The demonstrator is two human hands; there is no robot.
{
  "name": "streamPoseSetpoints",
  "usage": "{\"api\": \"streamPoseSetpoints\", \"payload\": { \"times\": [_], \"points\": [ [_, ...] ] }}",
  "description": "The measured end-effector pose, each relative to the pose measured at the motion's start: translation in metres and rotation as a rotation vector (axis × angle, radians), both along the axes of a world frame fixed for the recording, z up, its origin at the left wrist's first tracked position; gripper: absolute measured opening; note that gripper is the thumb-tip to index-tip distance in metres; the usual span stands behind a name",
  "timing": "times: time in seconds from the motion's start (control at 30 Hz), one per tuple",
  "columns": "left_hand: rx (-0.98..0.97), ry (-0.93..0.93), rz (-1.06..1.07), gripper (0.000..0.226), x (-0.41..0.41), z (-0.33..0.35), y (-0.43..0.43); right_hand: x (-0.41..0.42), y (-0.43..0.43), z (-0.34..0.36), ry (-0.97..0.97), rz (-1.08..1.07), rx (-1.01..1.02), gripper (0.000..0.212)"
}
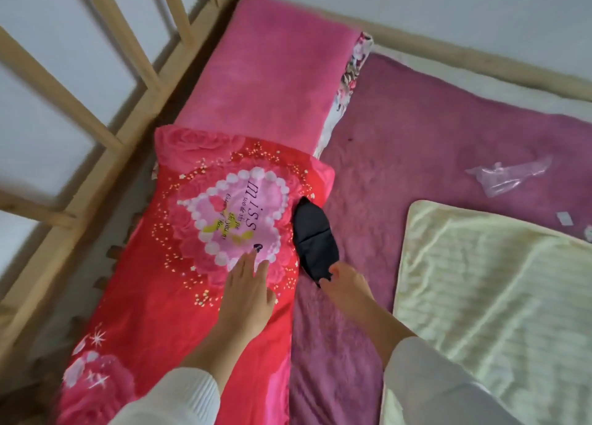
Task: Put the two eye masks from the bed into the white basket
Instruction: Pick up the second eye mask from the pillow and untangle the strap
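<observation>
A black eye mask lies on the purple bed cover, its upper end against the edge of the red heart-print pillow. My right hand touches the mask's near tip with thumb and fingers pinching it. My left hand rests flat and open on the red pillow, fingers spread toward the heart print. A second eye mask and the white basket are not visible.
A pink pillow lies beyond the red one, by the wooden bed rail on the left. A pale yellow quilt covers the right side. A clear plastic wrapper and small scraps lie on the purple bed cover.
</observation>
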State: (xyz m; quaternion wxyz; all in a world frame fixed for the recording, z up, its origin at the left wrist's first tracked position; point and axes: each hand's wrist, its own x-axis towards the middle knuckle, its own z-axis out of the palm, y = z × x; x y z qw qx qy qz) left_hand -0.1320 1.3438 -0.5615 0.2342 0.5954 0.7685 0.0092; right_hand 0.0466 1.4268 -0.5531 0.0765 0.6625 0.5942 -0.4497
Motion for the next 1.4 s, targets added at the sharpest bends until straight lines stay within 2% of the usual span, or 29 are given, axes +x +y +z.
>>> {"api": "streamPoseSetpoints", "payload": {
  "times": [0.17, 0.27, 0.33, 0.37, 0.5, 0.63, 0.7, 0.8, 0.87, 0.93, 1.03, 1.1, 1.13, 1.23, 1.33, 1.4],
  "points": [
    [-0.032, 0.052, -0.126, 0.067, -0.010, -0.051, 0.022, -0.016, 0.047, -0.061, -0.110, -0.011, 0.048, 0.057],
    [0.012, 0.116, -0.158, 0.065, -0.010, -0.073, 0.014, -0.023, 0.060, -0.084, -0.199, -0.013, -0.004, 0.084],
    [0.030, 0.141, -0.178, 0.065, -0.010, -0.082, 0.011, -0.030, 0.058, -0.096, -0.248, 0.008, 0.019, 0.090],
    [0.032, 0.145, -0.179, 0.066, -0.010, -0.084, 0.011, -0.032, 0.056, -0.100, -0.236, -0.012, 0.032, 0.085],
    [-0.015, 0.085, -0.160, 0.070, -0.011, -0.080, 0.014, -0.030, 0.055, -0.094, -0.049, -0.275, 0.028, 0.039],
    [-0.116, -0.091, -0.079, 0.076, -0.009, -0.061, 0.022, -0.013, 0.052, -0.055, 0.073, -0.244, 0.189, 0.010],
    [-0.083, -0.229, 0.044, 0.074, -0.003, -0.036, 0.028, -0.005, 0.051, -0.025, 0.093, -0.164, 0.287, 0.024],
    [0.175, -0.310, 0.212, 0.078, 0.009, 0.015, 0.033, 0.009, 0.046, 0.031, 0.141, -0.091, 0.366, 0.025],
    [0.328, -0.295, 0.197, 0.082, 0.017, 0.049, 0.033, 0.016, 0.039, 0.070, 0.142, -0.008, 0.397, 0.021],
    [0.353, -0.280, 0.111, 0.080, 0.025, 0.081, 0.029, 0.021, 0.028, 0.107, 0.141, 0.092, 0.433, 0.022],
    [0.337, -0.126, -0.003, 0.052, 0.038, 0.123, 0.016, 0.024, 0.004, 0.155, 0.154, 0.227, 0.515, 0.019],
    [0.368, -0.027, -0.007, 0.031, 0.044, 0.149, 0.004, 0.024, -0.014, 0.179, 0.165, 0.310, 0.587, 0.018],
    [0.387, -0.038, 0.020, 0.028, 0.046, 0.160, -0.003, 0.025, -0.024, 0.189, 0.186, 0.335, 0.626, 0.024],
    [0.505, -0.312, 0.226, 0.031, 0.051, 0.190, -0.028, 0.031, -0.050, 0.211, 0.272, 0.348, 0.748, 0.041],
    [0.570, -0.585, 0.436, 0.039, 0.058, 0.221, -0.055, 0.041, -0.071, 0.224, 0.330, 0.305, 0.825, 0.042],
    [0.523, -0.904, 0.568, 0.043, 0.065, 0.241, -0.075, 0.046, -0.086, 0.231, 0.384, 0.307, 0.853, 0.045]
  ]
}}
